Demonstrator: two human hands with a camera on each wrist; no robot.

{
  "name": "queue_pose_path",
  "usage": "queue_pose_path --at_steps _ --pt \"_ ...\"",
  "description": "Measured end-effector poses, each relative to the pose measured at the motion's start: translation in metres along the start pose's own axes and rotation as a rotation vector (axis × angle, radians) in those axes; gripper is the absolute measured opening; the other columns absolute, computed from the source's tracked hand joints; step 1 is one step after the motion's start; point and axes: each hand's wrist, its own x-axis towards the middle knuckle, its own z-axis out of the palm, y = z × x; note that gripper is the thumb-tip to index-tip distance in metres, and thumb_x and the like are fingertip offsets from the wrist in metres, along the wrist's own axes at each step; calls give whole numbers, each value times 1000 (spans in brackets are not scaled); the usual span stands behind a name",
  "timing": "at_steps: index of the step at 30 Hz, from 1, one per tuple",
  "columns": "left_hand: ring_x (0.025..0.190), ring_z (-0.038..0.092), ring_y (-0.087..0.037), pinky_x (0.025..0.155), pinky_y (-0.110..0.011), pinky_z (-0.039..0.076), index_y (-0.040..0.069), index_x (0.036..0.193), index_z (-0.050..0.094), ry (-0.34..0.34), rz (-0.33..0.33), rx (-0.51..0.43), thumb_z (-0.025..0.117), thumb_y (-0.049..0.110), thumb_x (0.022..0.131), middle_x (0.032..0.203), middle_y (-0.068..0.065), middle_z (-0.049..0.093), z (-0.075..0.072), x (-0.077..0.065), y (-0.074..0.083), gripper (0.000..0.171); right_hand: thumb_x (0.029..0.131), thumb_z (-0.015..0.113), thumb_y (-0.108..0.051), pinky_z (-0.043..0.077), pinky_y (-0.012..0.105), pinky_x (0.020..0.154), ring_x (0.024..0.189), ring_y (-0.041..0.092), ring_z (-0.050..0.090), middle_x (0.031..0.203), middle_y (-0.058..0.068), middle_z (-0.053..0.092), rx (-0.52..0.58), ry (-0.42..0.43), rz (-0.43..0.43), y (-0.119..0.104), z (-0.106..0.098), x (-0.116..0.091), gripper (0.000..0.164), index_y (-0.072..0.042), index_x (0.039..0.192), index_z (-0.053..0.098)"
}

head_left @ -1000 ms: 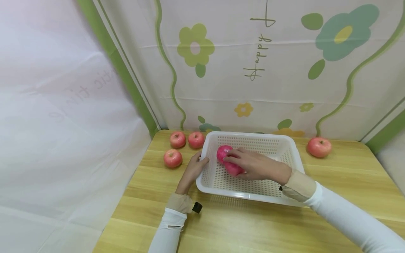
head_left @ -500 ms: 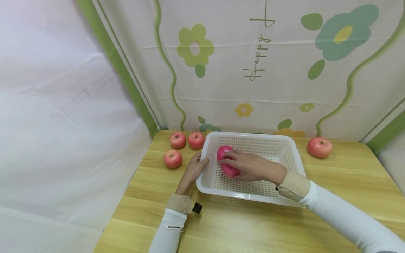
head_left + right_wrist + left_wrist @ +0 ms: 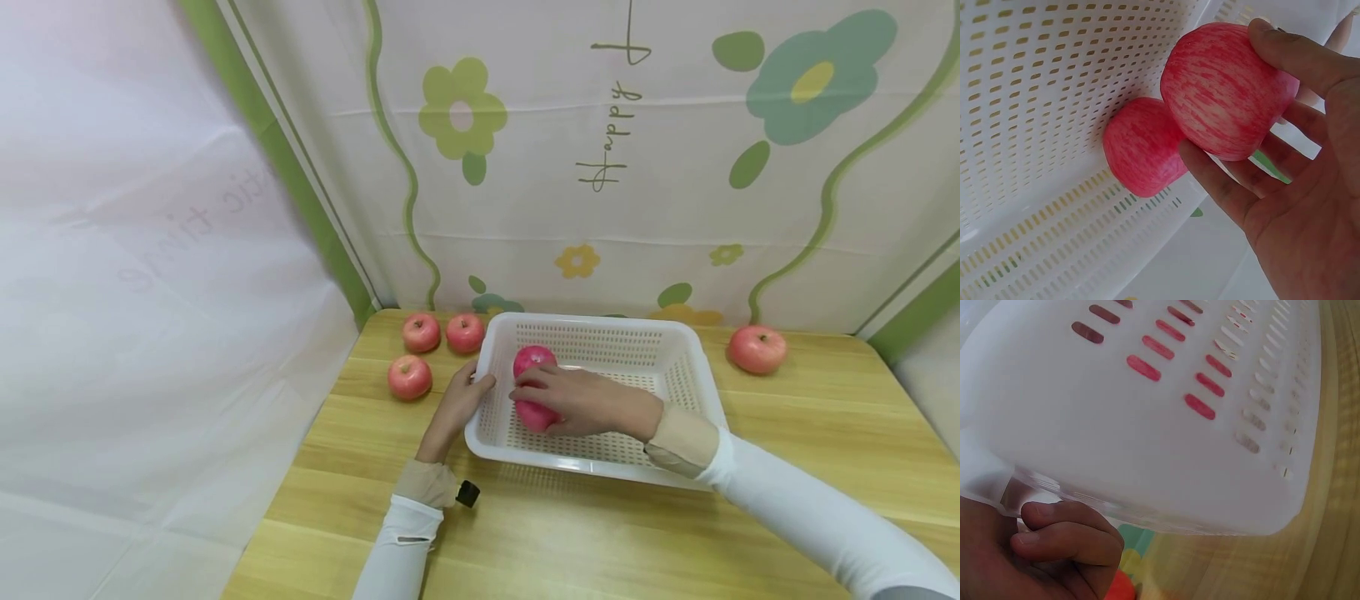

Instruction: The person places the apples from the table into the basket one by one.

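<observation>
Inside a white perforated plastic basket (image 3: 592, 467), my right hand (image 3: 581, 402) grips a pink-red apple (image 3: 534, 416), thumb on one side and fingers round the other. In the right wrist view that apple (image 3: 1225, 90) shows striped red skin. Just behind it in the basket sits a second apple (image 3: 534, 357), partly overlapped by the fingers. My left hand (image 3: 456, 404) holds the basket's left rim, thumb over the top. From the left wrist view, its curled fingers (image 3: 1072, 534) lie against the outer wall, and red skin shows through the slots.
Left of the basket, three apples rest on the wooden table (image 3: 315, 500): one at the back corner (image 3: 422, 332), one close to the rim (image 3: 465, 332), one nearer the front (image 3: 409, 377). Another apple (image 3: 757, 349) stands at the back right. A printed curtain (image 3: 525, 208) hangs behind.
My right hand has shifted left and slightly toward the front inside the basket, carrying its apple along. The left hand and the basket have stayed in place.
</observation>
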Motion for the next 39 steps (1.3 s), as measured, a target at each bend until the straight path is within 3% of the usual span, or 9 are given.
queue_pose_path --at_steps 16,29,39 --pt "94 64 -27 68 -39 57 13 136 49 -3 16 10 50 28 94 123 -18 59 0 1 1 45 77 79 -36 52 40 90 126 22 42 138 3 50 -12 -92 -34 -4 13 10 70 -19 139 51" --pt "92 64 -25 67 -38 57 13 131 52 8 1 13 51 28 93 118 -14 60 0 1 2 41 77 79 -38 53 35 86 119 21 45 134 3 53 -60 -58 -96 -5 22 14 67 -18 136 53" --pt "94 63 -26 70 -38 57 8 130 52 -10 1 11 51 28 95 119 -18 60 0 0 1 41 77 78 -40 53 35 87 120 22 45 135 4 52 -81 -69 -93 -8 23 14 70 -17 138 51"
